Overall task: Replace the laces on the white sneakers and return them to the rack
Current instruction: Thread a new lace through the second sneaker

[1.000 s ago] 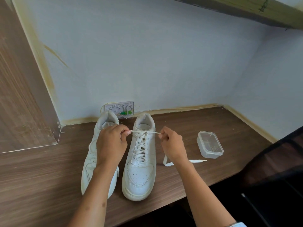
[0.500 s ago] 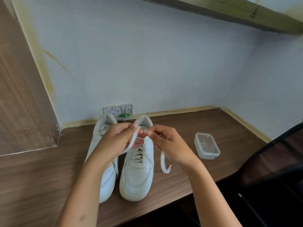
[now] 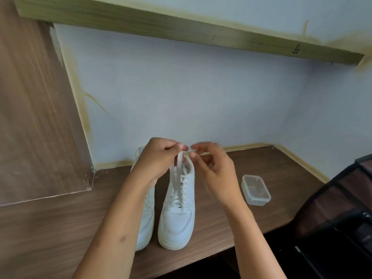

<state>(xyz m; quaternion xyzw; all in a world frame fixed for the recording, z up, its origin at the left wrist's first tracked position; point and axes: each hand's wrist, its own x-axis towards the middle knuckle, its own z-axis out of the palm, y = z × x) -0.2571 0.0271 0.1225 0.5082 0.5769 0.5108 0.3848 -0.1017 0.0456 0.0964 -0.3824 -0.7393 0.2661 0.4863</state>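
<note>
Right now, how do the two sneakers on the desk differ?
The right sneaker is in plain view with its lace threaded; the left sneaker is largely hidden behind the left forearm, so its lacing cannot be judged. Both hands work over the right sneaker: the left hand pinches the lace ends, the right hand is blurred beside it; the left sneaker is untouched. Both are white, side by side, toes toward the camera.

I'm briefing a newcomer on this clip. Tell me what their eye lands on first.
First, the two hands meeting mid-frame: the left hand and right hand both pinch the white lace above the right sneaker, which stands on the wooden desk beside the other sneaker. Next, the clear plastic container on the desk, right of the shoes.
</note>
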